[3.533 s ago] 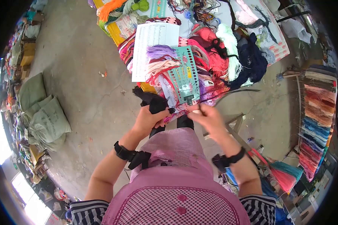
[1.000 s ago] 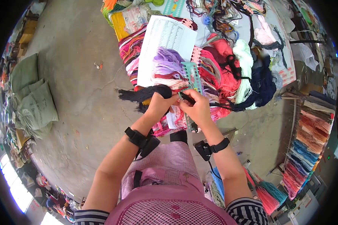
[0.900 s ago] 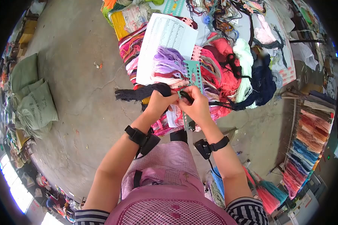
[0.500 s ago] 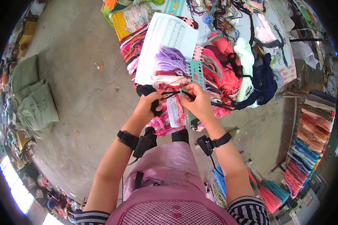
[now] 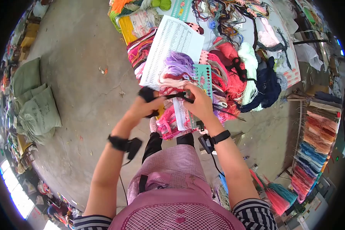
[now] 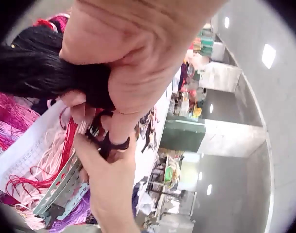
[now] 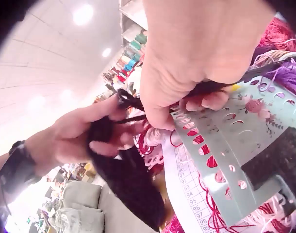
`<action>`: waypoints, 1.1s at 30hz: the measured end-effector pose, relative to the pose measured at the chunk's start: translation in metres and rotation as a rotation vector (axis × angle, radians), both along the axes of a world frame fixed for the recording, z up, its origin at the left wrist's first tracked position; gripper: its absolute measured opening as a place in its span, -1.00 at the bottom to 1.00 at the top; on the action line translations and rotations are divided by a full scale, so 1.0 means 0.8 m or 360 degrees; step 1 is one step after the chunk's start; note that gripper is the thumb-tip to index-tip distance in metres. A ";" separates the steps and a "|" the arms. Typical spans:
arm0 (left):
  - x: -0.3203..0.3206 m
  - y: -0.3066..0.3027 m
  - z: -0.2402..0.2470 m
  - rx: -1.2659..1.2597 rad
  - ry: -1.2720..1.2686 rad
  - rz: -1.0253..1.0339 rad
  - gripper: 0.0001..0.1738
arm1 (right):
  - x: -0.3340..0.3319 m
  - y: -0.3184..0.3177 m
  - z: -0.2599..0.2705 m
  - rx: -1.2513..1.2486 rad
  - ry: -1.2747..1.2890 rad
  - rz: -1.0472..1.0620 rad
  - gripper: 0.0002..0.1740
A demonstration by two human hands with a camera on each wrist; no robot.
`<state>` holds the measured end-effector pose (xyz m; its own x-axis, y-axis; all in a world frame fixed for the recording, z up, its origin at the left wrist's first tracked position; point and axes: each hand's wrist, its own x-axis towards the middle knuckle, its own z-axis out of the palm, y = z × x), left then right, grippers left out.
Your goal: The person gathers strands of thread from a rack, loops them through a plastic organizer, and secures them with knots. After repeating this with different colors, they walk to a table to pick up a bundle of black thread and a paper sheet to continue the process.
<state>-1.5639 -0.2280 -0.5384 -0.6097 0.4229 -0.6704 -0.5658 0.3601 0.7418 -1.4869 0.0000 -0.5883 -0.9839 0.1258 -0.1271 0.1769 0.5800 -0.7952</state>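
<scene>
My left hand (image 5: 142, 108) grips a bundle of black yarn (image 7: 133, 184), its tail hanging below the fingers. Black strands (image 5: 175, 96) stretch from it across to my right hand (image 5: 200, 102). That hand pinches the edge of a green card (image 7: 245, 141) with rows of punched holes and printed flowers, and the black strands run at its fingertips. Red, pale pink and purple threads (image 5: 180, 63) hang from other holes of the card. A black clip (image 7: 274, 167) grips the card's lower end. In the left wrist view the black bundle (image 6: 36, 63) partly hides the left fingers.
A printed sheet (image 5: 170, 46) lies under the threads on the table. Around it are heaped pink, white and navy skeins (image 5: 265, 86). Stuffed sacks (image 5: 38, 107) stand on the floor at left; a rack of coloured yarn (image 5: 318, 142) stands at right.
The hands first met at the card's edge; the left hand has since pulled away to the left with the black bundle, drawing out the strands. The right hand stays at the card.
</scene>
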 end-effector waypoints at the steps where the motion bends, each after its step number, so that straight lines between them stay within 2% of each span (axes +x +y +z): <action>1: 0.000 -0.031 0.016 -0.0004 -0.0115 0.0188 -0.63 | 0.000 0.000 -0.003 0.0043 0.0001 -0.0020 -0.45; 2: 0.001 -0.066 0.028 0.0062 -0.0066 0.0159 -0.56 | -0.001 0.000 -0.005 0.0088 0.0003 -0.0040 -0.47; 4: 0.008 -0.124 0.046 0.0072 -0.0106 0.0293 -0.58 | -0.003 -0.002 -0.008 0.0135 -0.0022 -0.0068 -0.49; 7: 0.012 -0.207 0.060 -0.0100 -0.0137 0.0705 -0.60 | -0.005 -0.009 -0.009 0.0201 -0.0073 -0.0093 -0.49; 8: 0.008 -0.230 0.066 -0.0079 -0.0161 0.0907 -0.58 | -0.007 -0.009 -0.011 0.0223 -0.0098 -0.0100 -0.48; 9: 0.004 -0.248 0.068 -0.0020 -0.0129 0.0955 -0.64 | -0.004 -0.011 -0.017 0.0228 -0.0091 -0.0102 -0.48; 11: 0.001 -0.263 0.078 0.0045 -0.0070 0.1024 -0.64 | -0.007 -0.017 -0.024 0.0411 -0.0013 -0.0131 -0.47; 13: 0.002 -0.251 0.094 0.0748 -0.0134 0.1262 -0.51 | -0.008 -0.020 -0.010 0.0389 0.0017 -0.0128 -0.45; 14: 0.008 -0.251 0.096 0.0840 -0.0170 0.1186 -0.40 | -0.010 -0.030 -0.003 0.0368 0.0018 -0.0135 -0.44; 15: 0.016 -0.233 0.106 0.0976 -0.0191 0.1156 -0.42 | -0.015 -0.045 0.032 0.0335 -0.0203 -0.0093 -0.56; 16: 0.021 -0.212 0.126 0.1120 -0.0315 0.1112 -0.39 | -0.015 -0.070 0.060 0.0319 -0.0177 -0.0063 -0.56; 18: 0.034 -0.176 0.157 0.1274 -0.0322 0.0945 -0.27 | -0.009 -0.121 0.116 -0.0516 0.0072 -0.0031 -0.72; 20: 0.044 -0.158 0.182 0.1530 -0.0429 0.0808 -0.16 | -0.003 -0.169 0.188 -0.1159 -0.0200 0.0056 -0.76; 22: 0.051 -0.143 0.207 0.1353 -0.0229 0.0503 -0.13 | -0.002 -0.207 0.228 -0.1280 0.0030 0.0217 -0.74; 23: 0.055 -0.136 0.204 0.1093 0.0134 0.0300 -0.11 | -0.001 -0.215 0.235 -0.1253 0.0046 0.0218 -0.74; 24: 0.053 -0.139 0.211 0.0566 0.0888 -0.0117 -0.16 | 0.001 -0.222 0.241 -0.1247 0.0075 0.0312 -0.74; 26: 0.049 -0.145 0.234 -0.0020 0.1775 -0.0481 -0.16 | 0.007 -0.228 0.258 -0.1224 0.0123 0.0416 -0.74; 27: 0.054 -0.142 0.247 0.0170 0.1559 -0.0357 -0.15 | 0.016 -0.228 0.270 -0.1158 0.0023 0.0424 -0.74; 28: 0.057 -0.139 0.251 0.0182 0.1579 -0.0350 -0.15 | 0.025 -0.229 0.281 -0.1090 -0.0077 0.0430 -0.74; 29: 0.059 -0.136 0.252 0.0915 0.0735 0.0057 -0.13 | 0.031 -0.231 0.288 -0.1251 -0.0142 0.0430 -0.76; 30: 0.063 -0.131 0.255 0.1566 -0.0185 0.0440 -0.10 | 0.037 -0.233 0.294 -0.1236 -0.0127 0.0430 -0.76; 31: 0.068 -0.123 0.263 0.1603 -0.0243 0.0586 -0.17 | 0.043 -0.232 0.300 -0.1216 -0.0143 0.0338 -0.76; 32: 0.068 -0.125 0.264 0.1621 -0.0236 0.0566 -0.17 | 0.046 -0.232 0.306 -0.1195 -0.0155 0.0244 -0.75; 33: 0.066 -0.128 0.264 0.1538 -0.0224 0.0359 -0.19 | 0.047 -0.236 0.312 -0.1277 0.0043 0.0135 -0.77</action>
<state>-1.5109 -0.3306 -0.3273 -0.6843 0.7087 -0.1720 -0.6516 -0.4883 0.5804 -1.4489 -0.1888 -0.3388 -0.9900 -0.0689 -0.1230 0.1326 -0.1592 -0.9783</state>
